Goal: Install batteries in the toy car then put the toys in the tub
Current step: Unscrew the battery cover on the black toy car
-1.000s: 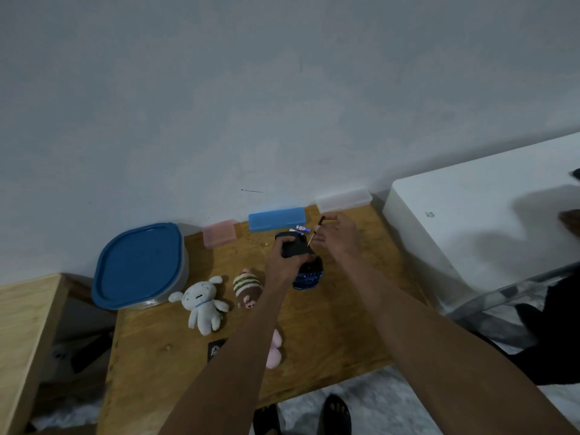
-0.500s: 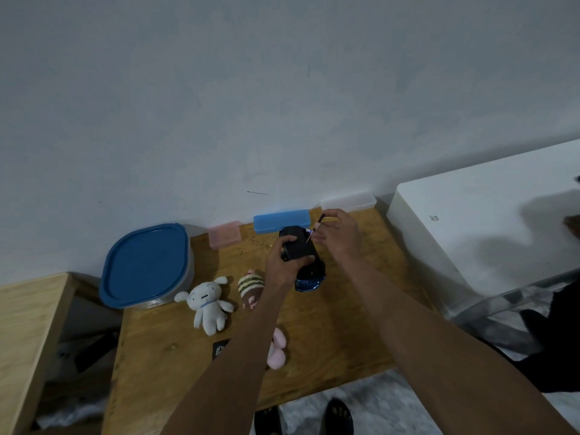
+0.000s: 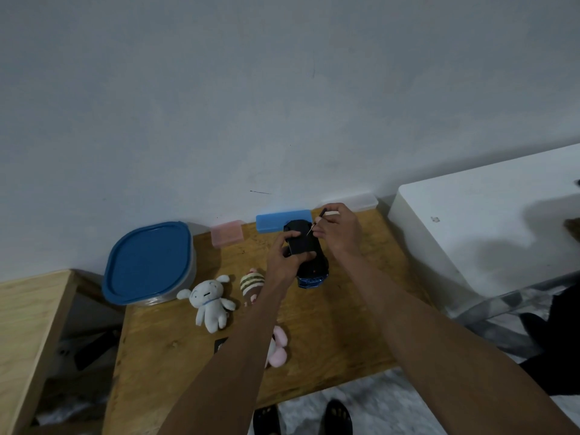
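Wooden bench (image 3: 345, 340) carries everything, so work down from it. At its far left corner sits the tub (image 3: 150, 265) with its blue lid on; that lid must come off before any toy goes in. The car (image 3: 306, 255) is held belly-up above the bench near the far edge, nose toward the person. Three plush toys lie nearer: a white one (image 3: 208, 304), a striped one (image 3: 252, 285) and a pink one (image 3: 277, 346), partly hidden by the left forearm. Left hand (image 3: 282, 255) grips the car, fingers clamped across its underside. Right hand (image 3: 340, 229) pinches a thin screwdriver (image 3: 317, 221), tip on the black underside. I judge the battery cover screw is being worked: keep the tool square to the screw, press down firmly, turn slowly, and brace the car so the tip cannot slip.
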`<state>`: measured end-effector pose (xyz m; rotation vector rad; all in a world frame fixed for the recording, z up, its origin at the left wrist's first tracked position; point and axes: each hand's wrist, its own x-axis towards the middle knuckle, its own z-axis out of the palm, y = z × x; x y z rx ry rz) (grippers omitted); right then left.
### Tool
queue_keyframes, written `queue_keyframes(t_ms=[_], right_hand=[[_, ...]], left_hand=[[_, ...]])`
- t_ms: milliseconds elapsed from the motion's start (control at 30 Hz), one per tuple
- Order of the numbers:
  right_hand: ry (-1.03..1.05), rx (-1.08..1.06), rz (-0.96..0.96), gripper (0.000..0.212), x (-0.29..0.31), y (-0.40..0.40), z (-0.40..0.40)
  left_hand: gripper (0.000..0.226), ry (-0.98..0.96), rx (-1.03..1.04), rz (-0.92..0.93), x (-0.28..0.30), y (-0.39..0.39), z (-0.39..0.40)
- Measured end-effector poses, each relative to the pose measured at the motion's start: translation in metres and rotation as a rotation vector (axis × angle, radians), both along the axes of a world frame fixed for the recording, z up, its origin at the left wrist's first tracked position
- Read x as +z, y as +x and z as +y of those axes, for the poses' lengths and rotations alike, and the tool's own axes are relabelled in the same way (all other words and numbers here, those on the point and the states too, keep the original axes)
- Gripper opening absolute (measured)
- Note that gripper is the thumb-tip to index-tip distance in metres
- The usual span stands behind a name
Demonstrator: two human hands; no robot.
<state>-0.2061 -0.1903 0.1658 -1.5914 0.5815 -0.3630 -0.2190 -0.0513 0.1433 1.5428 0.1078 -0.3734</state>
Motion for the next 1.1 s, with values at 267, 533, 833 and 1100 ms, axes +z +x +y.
queue_keyframes(t_ms=[267, 533, 833, 1100], right_hand=[[-0.097, 0.023, -0.027, 0.019, 0.0018, -0.0015, 0.0012], [-0.232, 0.097, -0.067, 0.019, 0.0005, 0.0001, 0.0029], [-0.403, 0.121, -0.106, 0.025, -0.0002, 0.0009, 0.003], [-0.471, 0.074, -0.17, 0.018, 0.0038, 0.0048, 0.002]], left_hand=[[0.052, -0.004, 0.01, -0.013, 0.0008, -0.0001, 0.001], [0.049, 0.01, 0.034, -0.024, -0.0006, 0.0001, 0.0008], [0.048, 0.075, 0.018, -0.069, 0.0017, 0.0017, -0.0019], [0.05, 0.063, 0.026, -0.079, 0.003, 0.0019, -0.0045]])
